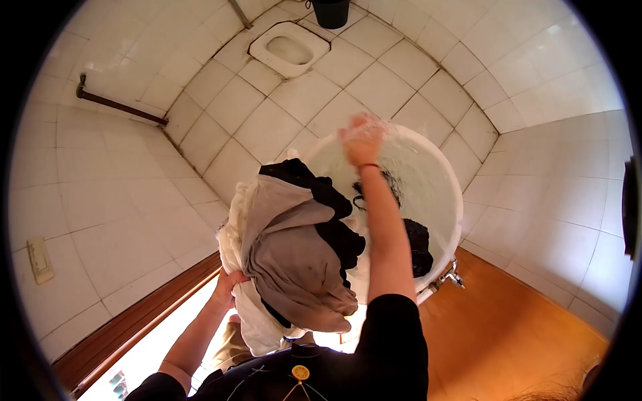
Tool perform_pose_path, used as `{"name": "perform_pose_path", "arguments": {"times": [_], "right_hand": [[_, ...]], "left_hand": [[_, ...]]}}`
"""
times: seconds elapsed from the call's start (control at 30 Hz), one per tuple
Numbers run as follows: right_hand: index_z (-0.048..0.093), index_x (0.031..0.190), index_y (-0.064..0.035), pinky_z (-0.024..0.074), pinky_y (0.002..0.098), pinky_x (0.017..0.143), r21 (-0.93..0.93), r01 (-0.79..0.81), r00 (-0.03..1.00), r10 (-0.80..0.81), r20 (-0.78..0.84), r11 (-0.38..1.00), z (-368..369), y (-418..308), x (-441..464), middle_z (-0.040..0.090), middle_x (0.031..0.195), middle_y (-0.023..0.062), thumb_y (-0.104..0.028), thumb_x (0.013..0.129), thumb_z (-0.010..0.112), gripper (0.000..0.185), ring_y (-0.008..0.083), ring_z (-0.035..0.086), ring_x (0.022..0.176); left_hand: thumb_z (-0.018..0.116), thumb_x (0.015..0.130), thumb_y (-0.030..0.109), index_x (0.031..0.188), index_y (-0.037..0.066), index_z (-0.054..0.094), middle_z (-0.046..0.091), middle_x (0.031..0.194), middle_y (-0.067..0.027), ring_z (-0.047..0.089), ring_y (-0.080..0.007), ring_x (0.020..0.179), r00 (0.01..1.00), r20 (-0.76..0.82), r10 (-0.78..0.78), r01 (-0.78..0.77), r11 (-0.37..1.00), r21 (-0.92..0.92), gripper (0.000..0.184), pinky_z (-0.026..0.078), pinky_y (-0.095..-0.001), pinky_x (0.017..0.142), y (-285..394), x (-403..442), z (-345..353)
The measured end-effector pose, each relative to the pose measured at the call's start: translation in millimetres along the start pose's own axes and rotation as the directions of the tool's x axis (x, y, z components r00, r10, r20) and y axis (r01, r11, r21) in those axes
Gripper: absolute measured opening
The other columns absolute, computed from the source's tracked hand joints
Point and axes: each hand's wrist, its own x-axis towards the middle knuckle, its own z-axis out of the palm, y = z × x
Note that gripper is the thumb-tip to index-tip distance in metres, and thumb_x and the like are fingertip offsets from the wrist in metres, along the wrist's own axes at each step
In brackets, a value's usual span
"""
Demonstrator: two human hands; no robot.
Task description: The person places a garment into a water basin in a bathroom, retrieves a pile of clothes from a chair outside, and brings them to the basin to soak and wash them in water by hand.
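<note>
A large bundle of clothes (294, 254), grey, black and white, rests against the near left side of a round white tub (458, 200). My left hand (231, 284) is closed on the white cloth (251, 321) at the bundle's lower left edge. Over the tub's far rim is my right hand (363, 139), wet and blurred by motion, with water splashing about it; its fingers cannot be made out. Cloudy water fills the tub, and dark clothes (418, 247) lie in it beside and beneath my right forearm.
A metal tap (453, 274) sits by the tub's near right edge. Beyond are a squat toilet (291, 49) and a black bucket (331, 12). A brown pipe (124, 105) runs along the left wall. An orange-brown door panel (495, 327) stands at the lower right.
</note>
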Motion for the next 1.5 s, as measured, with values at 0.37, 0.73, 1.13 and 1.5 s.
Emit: {"name": "perform_pose_path", "arguments": {"times": [0.37, 0.73, 1.13, 1.5], "right_hand": [[0.025, 0.135, -0.0099, 0.0122, 0.0510, 0.103, 0.016, -0.252, 0.876, 0.221, 0.429, 0.968, -30, 59, -69, 0.017, 0.142, 0.0163, -0.045, 0.085, 0.041, 0.063, 0.0327, 0.015, 0.131], [0.010, 0.136, 0.0025, 0.0101, 0.0525, 0.103, -0.415, -0.680, 0.668, 0.744, -0.013, 0.604, -97, 173, -223, 0.010, 0.143, 0.0194, -0.052, 0.083, 0.042, 0.082, 0.0325, 0.012, 0.132], [0.020, 0.132, 0.0068, 0.0095, 0.0547, 0.102, -0.186, -0.688, 0.721, 0.690, -0.066, 0.701, -63, 181, -141, 0.015, 0.141, 0.0227, -0.061, 0.074, 0.047, 0.094, 0.0334, 0.009, 0.132], [0.021, 0.136, -0.0122, 0.0238, 0.0551, 0.098, -0.019, -0.291, 0.872, 0.274, 0.406, 0.956, -75, 27, -184, 0.029, 0.136, 0.0186, -0.045, 0.081, 0.051, 0.071, 0.0348, 0.029, 0.124]], "left_hand": [[0.051, 0.064, 0.003, 0.117, -0.001, 0.042, 0.057, 0.100, -0.0120, 0.059, -0.0228, 0.082, 0.999, 0.036, 0.012, -0.013, 1.000, 0.028, 0.055, 0.050, -0.0326, 0.071, -8, 7, -13], [0.050, 0.067, 0.006, 0.116, 0.000, 0.043, 0.057, 0.092, -0.0086, 0.058, -0.0193, 0.077, 0.998, 0.061, -0.006, 0.000, 0.996, 0.093, 0.050, 0.049, -0.0314, 0.067, -6, 7, -15], [0.050, 0.069, 0.005, 0.119, 0.002, 0.038, 0.055, 0.094, -0.0093, 0.057, -0.0201, 0.076, 0.997, 0.080, -0.003, -0.002, 0.998, 0.062, 0.052, 0.049, -0.0322, 0.065, -12, 13, -29], [0.052, 0.070, 0.009, 0.118, 0.003, 0.039, 0.055, 0.086, -0.0084, 0.056, -0.0195, 0.073, 0.989, 0.093, -0.114, 0.102, 0.987, 0.123, 0.050, 0.049, -0.0336, 0.063, -16, 24, -55]]}}
